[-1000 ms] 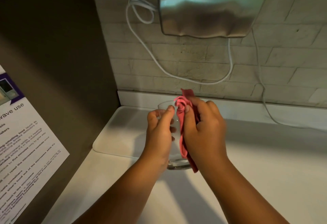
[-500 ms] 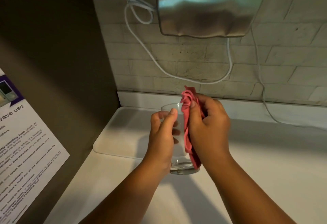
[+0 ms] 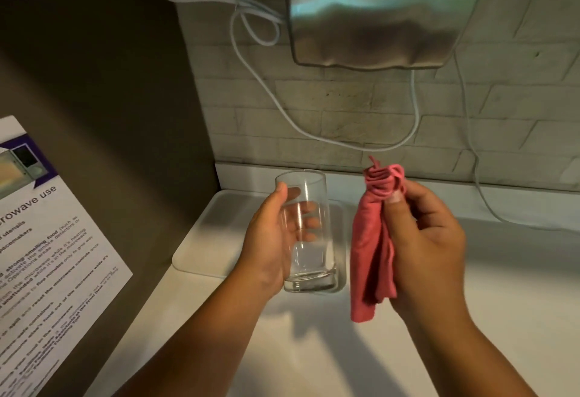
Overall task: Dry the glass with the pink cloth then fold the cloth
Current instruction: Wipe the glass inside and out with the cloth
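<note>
A tall clear glass [image 3: 309,258] stands upright in my left hand [image 3: 270,239], whose fingers wrap its left side and back. It is held just above the white counter. The pink cloth [image 3: 372,249] hangs bunched from my right hand [image 3: 423,246], pinched near its top between thumb and fingers, with its lower end dangling free. Cloth and glass are apart, with a small gap between them.
A white tray [image 3: 213,239] lies on the white counter [image 3: 314,359] against the back wall. A steel hand dryer [image 3: 386,14] hangs above, with white cables [image 3: 282,108] looping down. A dark side wall with a printed notice [image 3: 47,255] stands at left.
My right hand has pulled the pink cloth off the glass and away to the right. The glass stays in my left hand, now uncovered.
</note>
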Demonstrator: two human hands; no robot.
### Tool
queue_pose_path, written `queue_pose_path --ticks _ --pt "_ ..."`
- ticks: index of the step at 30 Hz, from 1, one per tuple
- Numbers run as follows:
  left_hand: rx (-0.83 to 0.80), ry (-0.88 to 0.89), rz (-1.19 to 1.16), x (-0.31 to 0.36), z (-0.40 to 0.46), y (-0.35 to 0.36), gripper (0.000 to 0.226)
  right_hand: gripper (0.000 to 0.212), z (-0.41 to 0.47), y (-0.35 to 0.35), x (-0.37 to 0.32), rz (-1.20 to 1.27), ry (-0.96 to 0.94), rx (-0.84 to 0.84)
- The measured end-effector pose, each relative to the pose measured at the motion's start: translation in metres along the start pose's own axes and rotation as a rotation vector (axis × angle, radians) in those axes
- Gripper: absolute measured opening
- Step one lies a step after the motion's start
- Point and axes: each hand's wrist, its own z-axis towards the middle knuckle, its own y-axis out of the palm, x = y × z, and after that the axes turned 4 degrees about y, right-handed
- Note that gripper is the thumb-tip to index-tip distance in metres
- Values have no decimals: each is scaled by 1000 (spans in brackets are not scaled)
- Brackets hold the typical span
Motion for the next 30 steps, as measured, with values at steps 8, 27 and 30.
queue_pose_path --ticks 8,27,30 --pt "-213 -147 -334 -1 0 -6 61 14 0 -14 -4 1 61 4" --pt "-250 -114 -288 -11 8 3 52 17 -18 -11 2 -226 -104 -61" --pt "-237 -99 -265 -13 8 1 51 24 -25 -2 8 -528 -369 -140"
